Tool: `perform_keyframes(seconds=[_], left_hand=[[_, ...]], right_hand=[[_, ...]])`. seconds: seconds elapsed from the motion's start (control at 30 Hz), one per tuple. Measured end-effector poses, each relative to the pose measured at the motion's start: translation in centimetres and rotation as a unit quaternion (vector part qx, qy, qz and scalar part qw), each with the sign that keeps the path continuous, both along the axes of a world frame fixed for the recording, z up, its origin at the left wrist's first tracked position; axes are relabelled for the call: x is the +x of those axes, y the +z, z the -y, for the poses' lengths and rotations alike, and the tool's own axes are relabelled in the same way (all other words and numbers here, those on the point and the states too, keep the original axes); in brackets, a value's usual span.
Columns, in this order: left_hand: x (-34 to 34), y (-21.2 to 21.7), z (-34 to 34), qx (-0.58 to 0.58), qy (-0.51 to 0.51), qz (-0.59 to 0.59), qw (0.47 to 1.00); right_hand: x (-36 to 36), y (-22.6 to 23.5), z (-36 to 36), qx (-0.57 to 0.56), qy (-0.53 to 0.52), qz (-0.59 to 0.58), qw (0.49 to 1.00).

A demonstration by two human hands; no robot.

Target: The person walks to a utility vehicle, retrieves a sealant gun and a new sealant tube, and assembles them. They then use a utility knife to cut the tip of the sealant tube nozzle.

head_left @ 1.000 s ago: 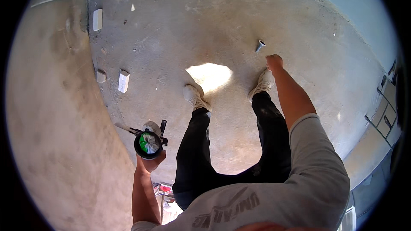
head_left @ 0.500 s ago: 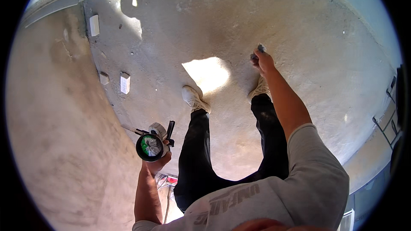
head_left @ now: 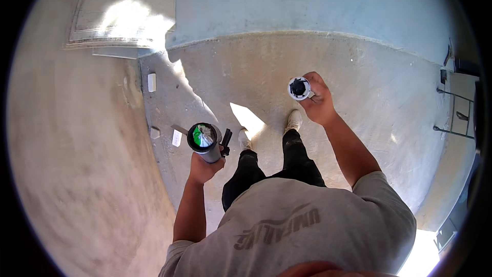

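My left hand (head_left: 206, 168) is wrapped round a caulking gun (head_left: 210, 153), whose grey barrel has its open black-rimmed end tilted up. Inside that end shows a crumpled green and silver foil pack (head_left: 203, 137). A black handle part (head_left: 225, 141) sticks out to the right of the barrel. In front on the right, my right hand (head_left: 319, 100) is closed on a white round cap (head_left: 290, 92). The cap faces up, with a dark, jagged-edged middle. The two hands are well apart.
I stand on a concrete floor (head_left: 359, 82). Small pale blocks (head_left: 151, 82) lie along the left wall (head_left: 92, 138). Flat boards (head_left: 123, 0) lean at the far left. A dark metal frame (head_left: 456, 115) stands at the right. Bluish wall (head_left: 246, 10) lies ahead.
My view has tilted up. Both hands have come up higher; the right one, earlier low near the floor with something dark grey, now shows the white cap. The gun stays in my left hand.
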State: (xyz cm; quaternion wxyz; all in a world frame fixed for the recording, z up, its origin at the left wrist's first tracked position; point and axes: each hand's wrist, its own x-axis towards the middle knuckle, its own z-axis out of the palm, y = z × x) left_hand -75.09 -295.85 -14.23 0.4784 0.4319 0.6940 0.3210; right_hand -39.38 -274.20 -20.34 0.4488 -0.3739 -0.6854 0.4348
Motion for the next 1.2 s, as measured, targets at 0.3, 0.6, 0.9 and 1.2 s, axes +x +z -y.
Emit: perform_keyframes(seconds=[0.3, 0.6, 0.9, 1.2], left_hand=[[-3.1, 8.2, -2.8, 0.160, -0.164, 0.122, 0.966], [3.1, 15.6, -6.8, 0.213, -0.297, 0.114, 0.924], [17.5, 17.0, -13.4, 0.167, -0.385, 0.180, 0.890], [36.2, 17.3, -22.0, 0.170, -0.484, 0.169, 0.842]], right_hand=[[-7.3, 14.6, 16.4, -0.125, -0.040, -0.118, 0.984], [-7.2, 19.8, 20.4, -0.071, -0.095, -0.130, 0.984], [5.6, 19.5, 18.6, 0.003, -0.162, -0.123, 0.979], [24.0, 21.9, 11.1, -0.168, -0.022, -0.333, 0.928]])
